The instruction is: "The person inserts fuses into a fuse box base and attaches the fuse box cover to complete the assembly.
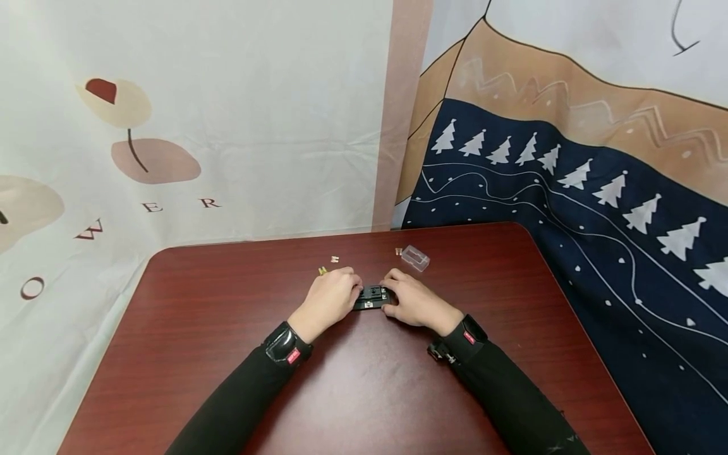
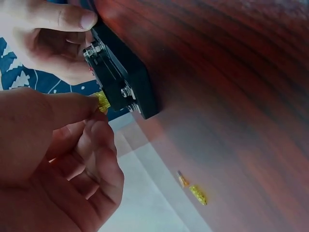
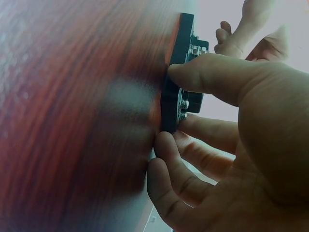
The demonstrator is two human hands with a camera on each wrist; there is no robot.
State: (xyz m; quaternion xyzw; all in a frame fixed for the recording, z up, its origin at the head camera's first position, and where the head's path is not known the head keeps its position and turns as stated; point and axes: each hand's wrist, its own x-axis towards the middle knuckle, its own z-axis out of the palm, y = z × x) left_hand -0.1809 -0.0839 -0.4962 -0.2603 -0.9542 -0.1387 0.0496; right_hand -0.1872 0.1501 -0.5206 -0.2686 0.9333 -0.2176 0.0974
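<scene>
A small black block [image 1: 370,306] with metal screw terminals rests on the table between both hands. In the left wrist view, my left hand [image 2: 58,140] pinches a yellow translucent piece [image 2: 103,102] between thumb and forefinger, right against the block's raised part. The fingertips partly hide the yellow piece. My right hand [image 1: 415,298] grips the block's right end, its thumb [image 3: 207,72] on the near edge and its fingers [image 3: 169,150] around the end and far side. Just beyond the left hand lies another yellow piece [image 2: 198,195], beside a small orange-and-metal piece [image 2: 182,179].
A clear plastic box [image 1: 415,258] stands beyond the right hand, with small pale pieces [image 1: 399,251] at its left. Another small pale piece [image 1: 334,259] lies near the back edge of the reddish-brown table [image 1: 227,303]. Printed cloth [image 1: 284,126] hangs behind.
</scene>
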